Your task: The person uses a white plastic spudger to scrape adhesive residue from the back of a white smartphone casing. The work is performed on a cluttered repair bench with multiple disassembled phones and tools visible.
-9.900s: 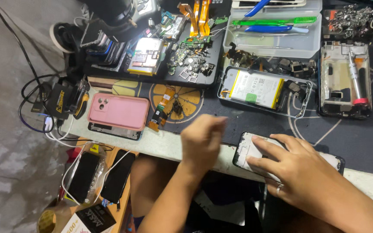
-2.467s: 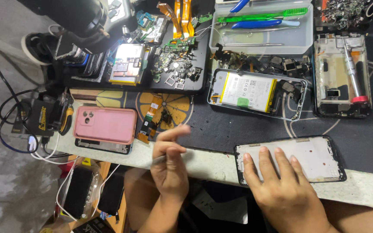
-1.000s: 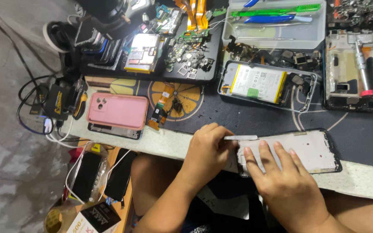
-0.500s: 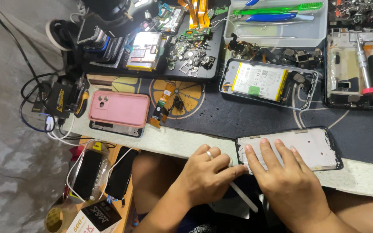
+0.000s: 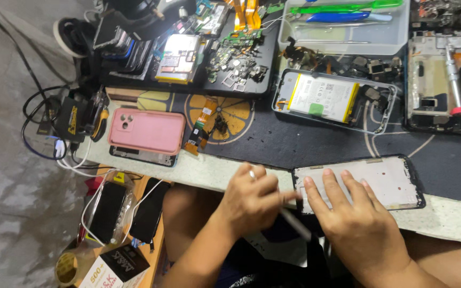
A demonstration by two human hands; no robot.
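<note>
A phone frame with a pale inner plate [image 5: 388,178] lies flat at the near edge of the worktable. My right hand [image 5: 356,224] rests palm down on its left end, fingers spread over the plate. My left hand [image 5: 254,200] sits just left of the frame, closed around a thin grey metal tool [image 5: 294,224] that slants down and to the right, past the table edge. The tool's upper end is hidden inside my fingers, close to the frame's left edge.
A pink-cased phone [image 5: 146,130] lies on another phone at the left. An opened phone with its battery showing [image 5: 326,98] and another stripped phone [image 5: 441,80] sit further back. Trays of small parts [image 5: 238,58] and a box of tools [image 5: 342,26] line the back. Cables [image 5: 54,133] hang at left.
My left hand has slid right along the table edge until it meets the frame's left end, and the tool has turned with it. My right hand has stayed pressed on the frame.
</note>
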